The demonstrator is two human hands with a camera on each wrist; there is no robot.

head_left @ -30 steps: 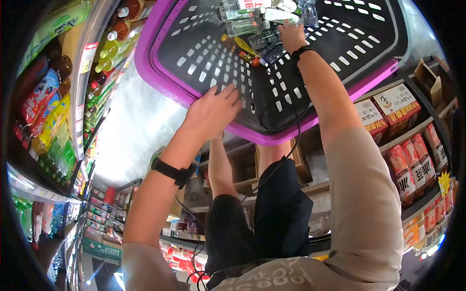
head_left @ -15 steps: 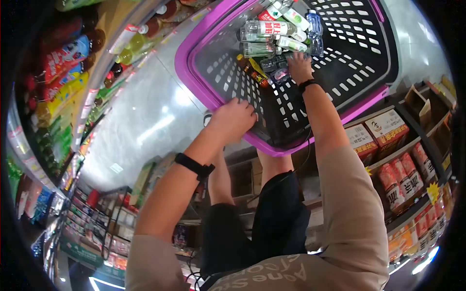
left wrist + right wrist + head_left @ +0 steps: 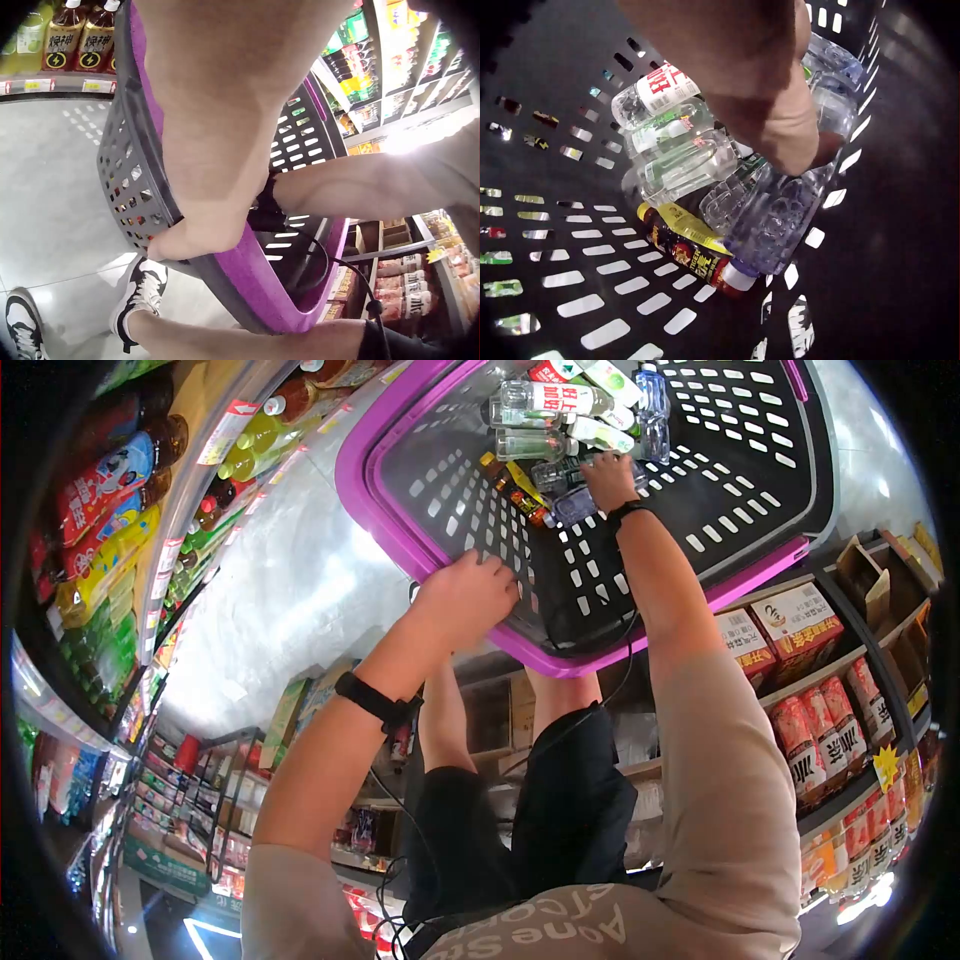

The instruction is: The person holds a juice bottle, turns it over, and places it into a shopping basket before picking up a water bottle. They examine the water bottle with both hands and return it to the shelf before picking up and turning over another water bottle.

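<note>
My left hand [image 3: 465, 600] grips the purple rim of a dark perforated shopping basket [image 3: 362, 520]. In the left wrist view its thumb [image 3: 180, 244] lies on the outer side of that rim. Down inside the basket, my right hand [image 3: 611, 480] holds a clear plastic bottle [image 3: 776, 225] with a purplish label edge and pale cap, lying on its side; some fingers are hidden. Left of it lies a dark drink bottle [image 3: 686, 244] with a yellow and black tiger label. Several clear bottles [image 3: 686, 165], one with a red-lettered white label [image 3: 560, 398], are heaped beyond.
Shelves of bottled drinks [image 3: 235, 460] line the left side. On the right, shelves carry cartons [image 3: 795, 622] and red-and-white packs [image 3: 820, 725]. Shoes [image 3: 142, 300] stand on the grey floor beside the basket. A black cable [image 3: 356, 270] hangs across the basket's near edge.
The basket appears lower in the head view than one second ago, with more bottles visible. My right hand stays among the bottles, its bottle shifted slightly; my left hand keeps hold of the rim.
</note>
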